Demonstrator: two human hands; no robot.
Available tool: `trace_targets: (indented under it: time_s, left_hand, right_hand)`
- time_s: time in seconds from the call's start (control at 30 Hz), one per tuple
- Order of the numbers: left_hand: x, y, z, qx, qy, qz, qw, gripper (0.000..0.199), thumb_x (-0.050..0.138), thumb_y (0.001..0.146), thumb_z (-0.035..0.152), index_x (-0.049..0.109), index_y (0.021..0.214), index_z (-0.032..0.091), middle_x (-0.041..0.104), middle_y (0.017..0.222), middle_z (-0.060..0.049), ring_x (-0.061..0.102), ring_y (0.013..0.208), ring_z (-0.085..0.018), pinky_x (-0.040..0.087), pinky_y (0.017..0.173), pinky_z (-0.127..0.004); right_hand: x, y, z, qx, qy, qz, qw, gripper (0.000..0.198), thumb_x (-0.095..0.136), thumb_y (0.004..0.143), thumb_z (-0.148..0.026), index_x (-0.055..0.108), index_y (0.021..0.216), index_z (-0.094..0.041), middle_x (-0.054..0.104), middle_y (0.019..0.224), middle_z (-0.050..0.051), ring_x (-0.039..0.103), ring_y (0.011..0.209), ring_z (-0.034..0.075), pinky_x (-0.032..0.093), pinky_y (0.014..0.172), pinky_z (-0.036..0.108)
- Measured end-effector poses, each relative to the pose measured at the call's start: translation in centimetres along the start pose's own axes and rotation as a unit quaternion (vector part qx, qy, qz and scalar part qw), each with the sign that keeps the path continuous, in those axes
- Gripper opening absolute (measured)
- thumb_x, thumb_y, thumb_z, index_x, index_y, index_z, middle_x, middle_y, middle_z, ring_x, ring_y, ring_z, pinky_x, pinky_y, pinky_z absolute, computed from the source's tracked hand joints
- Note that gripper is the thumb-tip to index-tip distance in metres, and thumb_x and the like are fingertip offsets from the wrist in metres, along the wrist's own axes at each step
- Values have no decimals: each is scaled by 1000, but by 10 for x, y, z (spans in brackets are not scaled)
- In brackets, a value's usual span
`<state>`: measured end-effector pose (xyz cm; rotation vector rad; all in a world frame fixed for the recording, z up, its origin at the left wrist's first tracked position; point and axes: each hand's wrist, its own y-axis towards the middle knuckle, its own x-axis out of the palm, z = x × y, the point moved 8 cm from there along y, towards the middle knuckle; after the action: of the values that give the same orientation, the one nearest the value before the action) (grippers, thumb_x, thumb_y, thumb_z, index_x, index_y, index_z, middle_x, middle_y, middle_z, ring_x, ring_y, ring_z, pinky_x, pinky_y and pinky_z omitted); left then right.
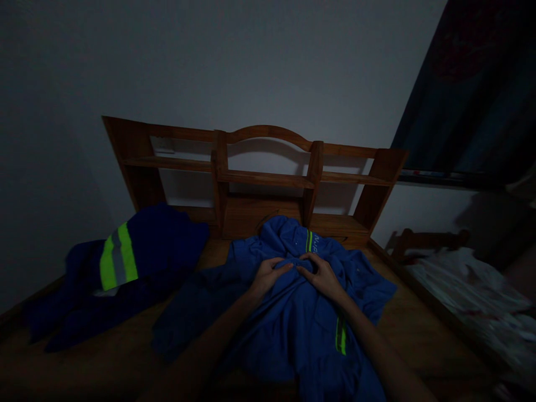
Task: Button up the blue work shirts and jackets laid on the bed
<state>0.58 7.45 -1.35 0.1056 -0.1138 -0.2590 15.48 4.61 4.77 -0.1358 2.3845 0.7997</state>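
Observation:
A blue work garment [288,329] with narrow yellow-green stripes and some pale lettering lies spread and crumpled on the wooden desk [419,335]. My left hand [269,274] pinches a fold of its cloth between thumb and fingers. Just to the right, my right hand [320,273] grips the same fold, thumb tip close to the left thumb. Between the hands the cloth is bunched up. The exact edge or seam under my fingertips is too dark to make out.
At the left lies a darker blue garment [163,240] with a wide yellow-green and grey band. A wooden shelf unit [268,178] stands along the wall behind. To the right are a wooden chair [435,240], white plastic bags [469,279] and a dark curtain [473,111].

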Motion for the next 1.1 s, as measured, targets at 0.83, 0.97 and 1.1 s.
trace_targets:
  time_s: [0.83,0.97,1.1]
  left_hand:
    - [9,-6,25,105,169,-9,980,29,63,73,39,69,90,15,69,90,-4,62,88,-20,47,83,-28]
    - [7,-4,20,91,121,-13,988,34,63,73,45,69,90,16,69,92,-5,63,88,-21,48,80,-29]
    - [4,-2,17,78,94,-3,992,37,67,70,45,69,91,15,69,93,-6,63,89,-22,48,81,-30]
  right_hand:
    - [3,2,19,41,95,-16,995,20,64,77,-35,63,90,-20,64,90,1,59,89,18,44,82,28]
    - [5,1,16,40,100,-36,994,21,62,79,-35,63,93,-20,64,91,1,59,88,18,45,81,28]
    - [6,0,13,46,106,-45,992,22,61,79,-36,63,93,-19,65,91,1,60,87,18,46,79,28]
